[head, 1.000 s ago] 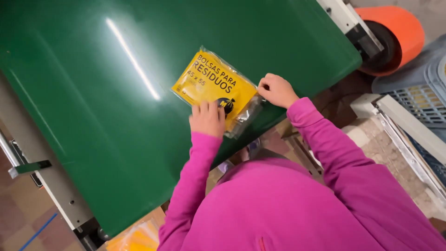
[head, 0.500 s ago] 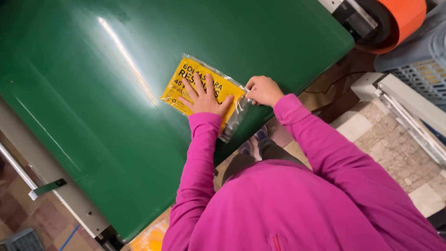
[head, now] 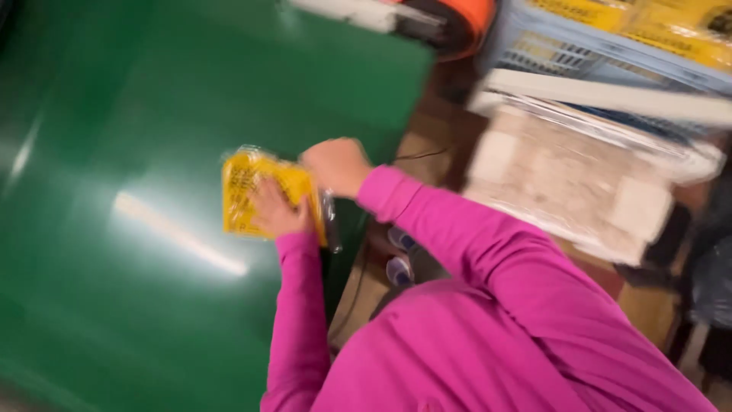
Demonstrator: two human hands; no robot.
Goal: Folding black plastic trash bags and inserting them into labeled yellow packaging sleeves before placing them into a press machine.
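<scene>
Yellow plastic packet (head: 255,194) sits flat on the green table (head: 114,267), right near the table's edge at about 3 o'clock of the surface. The left hand (head: 276,212) is pretty much open, fingers spread and palm pressed down on the packet's lower right part. The right hand (head: 335,166) looks loosely curled at the packet's top right corner, touching it there, though it's blurry so I can't tell if it's actually pinching the clear plastic edge or just resting on it. Both arms are in magenta sleeves (head: 457,244); the left forearm runs straight up from 6 o'clock, the right one comes in from around 4 o'clock with the wrist bent. The packet's long axis looks to run roughly 12 to 6, tilted a bit, clear end toward 4 o'clock. Blue crate (head: 579,46) with more yellow packs at 1 o'clock
</scene>
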